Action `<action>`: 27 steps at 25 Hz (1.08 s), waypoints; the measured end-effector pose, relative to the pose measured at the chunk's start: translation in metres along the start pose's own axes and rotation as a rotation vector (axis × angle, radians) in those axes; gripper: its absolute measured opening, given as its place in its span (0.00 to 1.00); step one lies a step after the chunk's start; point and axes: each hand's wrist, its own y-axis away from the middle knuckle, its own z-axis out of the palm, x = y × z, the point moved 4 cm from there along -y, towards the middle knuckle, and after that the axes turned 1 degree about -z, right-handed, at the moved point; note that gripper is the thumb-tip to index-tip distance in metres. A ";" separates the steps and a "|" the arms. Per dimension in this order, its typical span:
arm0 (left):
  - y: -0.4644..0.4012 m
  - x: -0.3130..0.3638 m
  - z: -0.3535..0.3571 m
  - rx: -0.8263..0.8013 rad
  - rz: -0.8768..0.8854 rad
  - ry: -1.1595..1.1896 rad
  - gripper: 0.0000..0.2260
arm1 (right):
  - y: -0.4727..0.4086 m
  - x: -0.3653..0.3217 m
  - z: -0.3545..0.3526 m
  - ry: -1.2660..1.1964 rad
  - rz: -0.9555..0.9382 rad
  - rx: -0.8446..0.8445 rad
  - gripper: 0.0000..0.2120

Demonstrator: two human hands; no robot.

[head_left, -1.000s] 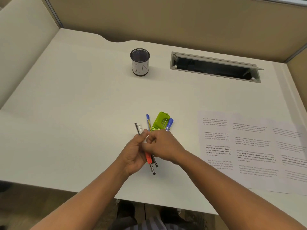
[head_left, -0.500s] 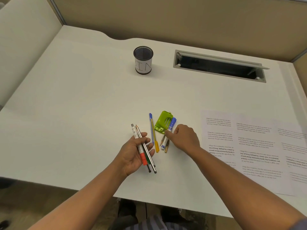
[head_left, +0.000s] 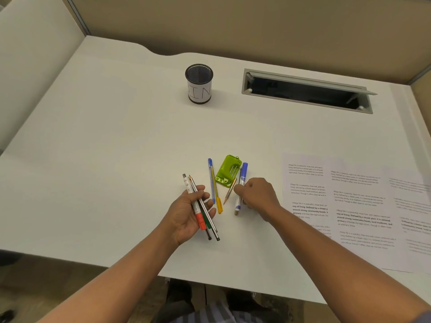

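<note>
Left hand (head_left: 186,213): fingers curled round a bundle of pens (head_left: 201,221), low over the desk (head_left: 116,159).
Right hand (head_left: 258,197): has left the bundle; fingers now pinch the blue marker (head_left: 244,173), which lies beside the green stapler (head_left: 227,171).
Judgement: gathering goes on, marker likely joins the bundle next.

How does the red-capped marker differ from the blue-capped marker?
The red-capped marker is held in the left hand with other pens; the blue-capped marker lies on the desk, pinched by the right hand. The red cap points toward the person, the blue cap away. Both have white barrels.
</note>
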 end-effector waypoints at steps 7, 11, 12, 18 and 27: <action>0.010 -0.002 0.019 -0.161 0.009 -0.033 0.25 | 0.054 -0.055 0.013 0.084 -0.326 -0.248 0.14; 0.015 -0.002 0.027 -0.163 -0.007 -0.006 0.18 | 0.072 -0.074 0.028 0.268 -0.428 -0.279 0.13; 0.015 -0.001 0.026 -0.128 -0.009 -0.002 0.15 | 0.073 -0.075 0.030 0.285 -0.447 -0.277 0.13; 0.002 0.000 0.004 -0.021 -0.038 0.043 0.06 | 0.036 -0.036 0.006 0.039 -0.275 -0.058 0.10; 0.000 -0.006 -0.006 0.030 -0.010 0.052 0.06 | -0.014 0.011 0.011 0.351 -0.049 -0.020 0.14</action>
